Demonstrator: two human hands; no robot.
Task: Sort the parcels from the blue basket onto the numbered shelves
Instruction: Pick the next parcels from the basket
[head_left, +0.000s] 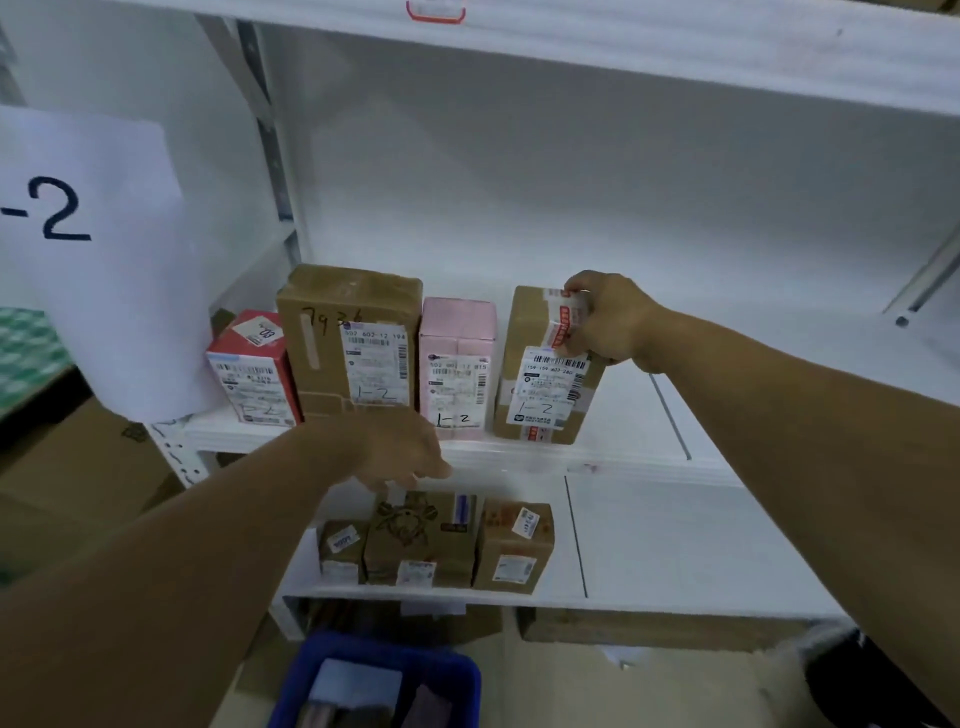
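Parcel (545, 384): brown, red-white tape, label marked 1-2, upright beside pink box (457, 358); right hand (608, 317) grips its top; left hand (400, 457) relaxed, empty.

White back wall (519, 182) — beige floor (571, 691)

Soft, cool, even light washes the white shelf (623, 441); shadows are faint. Wide-angle bending curves the edges, and everything looks slightly soft.
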